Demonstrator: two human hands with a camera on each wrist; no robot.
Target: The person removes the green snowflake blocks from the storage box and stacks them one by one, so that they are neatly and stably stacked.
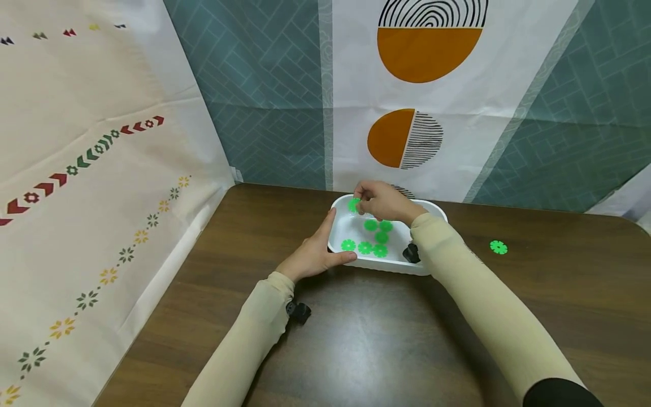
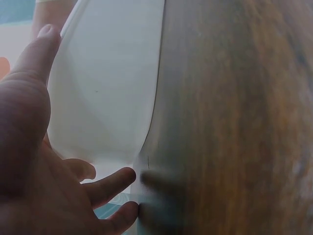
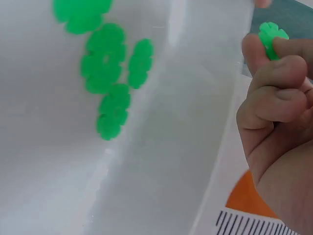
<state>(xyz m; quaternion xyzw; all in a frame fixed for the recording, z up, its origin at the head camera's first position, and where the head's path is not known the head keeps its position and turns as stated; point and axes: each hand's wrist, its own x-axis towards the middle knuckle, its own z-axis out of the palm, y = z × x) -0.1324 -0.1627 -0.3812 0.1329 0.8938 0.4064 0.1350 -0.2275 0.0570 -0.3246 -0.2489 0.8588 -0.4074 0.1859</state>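
Note:
A white tray (image 1: 344,226) lies at the back of the table, with several green flower-shaped plastic discs (image 1: 381,237) on its floor. Over its far left corner, my right hand (image 1: 385,200) pinches one green disc (image 3: 270,36) between thumb and index finger, the other fingers curled in. My left hand (image 1: 312,257) rests against the tray's left end, thumb along the near rim and fingers spread along the side. From the left wrist, the tray's outer wall (image 2: 107,83) fills the space beside the thumb and fingers.
One more green disc (image 1: 498,247) lies on the brown wooden table (image 1: 376,333), right of the tray. Patterned cloth (image 1: 351,113) hangs behind the table's back edge, and a cream cloth (image 1: 102,198) hangs on the left. Small black wrist cameras (image 1: 300,312) sit on both sleeves.

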